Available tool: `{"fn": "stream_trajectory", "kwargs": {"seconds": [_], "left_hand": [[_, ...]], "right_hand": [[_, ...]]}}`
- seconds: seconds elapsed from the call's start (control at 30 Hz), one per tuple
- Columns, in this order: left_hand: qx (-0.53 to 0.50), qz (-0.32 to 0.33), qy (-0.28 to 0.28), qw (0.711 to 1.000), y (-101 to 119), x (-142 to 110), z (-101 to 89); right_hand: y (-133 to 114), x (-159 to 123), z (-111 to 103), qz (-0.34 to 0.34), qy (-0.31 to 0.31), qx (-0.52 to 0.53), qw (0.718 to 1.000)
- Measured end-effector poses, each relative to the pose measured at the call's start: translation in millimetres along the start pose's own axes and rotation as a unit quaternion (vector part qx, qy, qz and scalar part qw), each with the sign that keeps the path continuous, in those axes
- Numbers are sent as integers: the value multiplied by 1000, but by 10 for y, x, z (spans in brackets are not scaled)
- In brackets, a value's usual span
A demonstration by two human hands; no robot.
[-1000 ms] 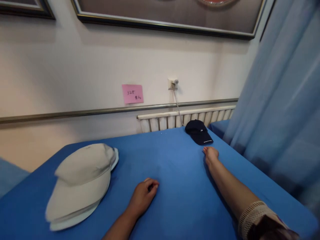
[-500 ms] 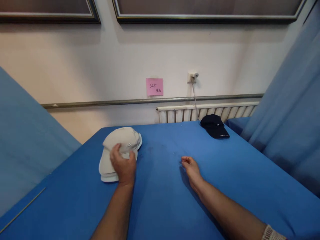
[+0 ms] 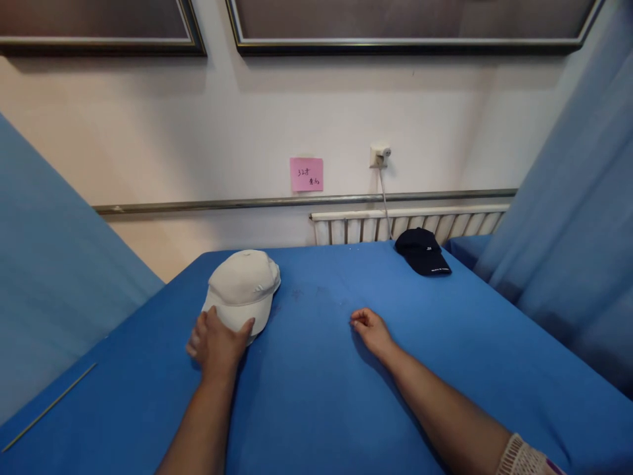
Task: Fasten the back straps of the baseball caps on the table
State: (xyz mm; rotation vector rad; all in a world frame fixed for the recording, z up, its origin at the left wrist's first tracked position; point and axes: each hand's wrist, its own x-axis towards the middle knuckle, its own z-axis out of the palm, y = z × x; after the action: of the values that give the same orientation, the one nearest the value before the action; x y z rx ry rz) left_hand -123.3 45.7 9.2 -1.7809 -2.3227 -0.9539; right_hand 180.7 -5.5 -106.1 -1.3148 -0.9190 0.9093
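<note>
A stack of white caps [image 3: 242, 280] rests at the left of the blue-covered table, brims toward me. More than one layer shows at its edges, but I cannot tell how many caps there are. My left hand [image 3: 217, 340] is closed across the front of the brim, thumb on its right part and fingers around its left side; the fingertips are slightly blurred. Farther right, my right hand [image 3: 372, 331] is held low over the cloth, fingers curled together with nothing visible in them. A dark navy cap [image 3: 422, 252] lies at the table's far right corner, away from both hands.
Blue cloth covers the table [image 3: 316, 396]. A thin stick [image 3: 49, 407] lies along the left edge. Behind stand a radiator [image 3: 361, 229], a rail [image 3: 247, 203] and a plugged socket [image 3: 378, 157]. Blue curtains [image 3: 583, 218] hang at both sides.
My left hand has come from above the caps down and left to the brim. The white caps have turned, brim now pointing more toward me. My right hand has barely moved.
</note>
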Motion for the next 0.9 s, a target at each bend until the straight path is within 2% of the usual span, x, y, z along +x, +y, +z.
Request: {"fn": "stream_trajectory", "kwargs": {"seconds": [0.17,0.37,0.47,0.53,0.63,0.7,0.77,0.83,0.9], "left_hand": [[-27,18,53,998,9,-6,42],[-107,104,126,981,113,-74,11],[-183,132,137,965,199,-148,46],[-259,139,117,949,257,-189,124],[-351,105,42,930,312,-213,275],[-328,76,-13,942,311,-195,351],[-270,41,-40,961,280,-153,389],[-260,-21,-18,965,233,-94,399],[-294,-87,39,951,181,-27,399]], "right_hand": [[-15,13,-17,10,-12,-6,1000],[-29,20,-28,3,-27,-24,999],[-32,18,-29,-4,-33,-34,999],[-31,17,-24,-9,-38,-41,998],[-24,19,-13,-15,-43,-50,998],[-21,22,-7,-17,-45,-53,997],[-19,27,-7,-19,-48,-55,997],[-18,32,-10,-21,-51,-57,997],[-15,39,-17,-23,-55,-59,997]]}}
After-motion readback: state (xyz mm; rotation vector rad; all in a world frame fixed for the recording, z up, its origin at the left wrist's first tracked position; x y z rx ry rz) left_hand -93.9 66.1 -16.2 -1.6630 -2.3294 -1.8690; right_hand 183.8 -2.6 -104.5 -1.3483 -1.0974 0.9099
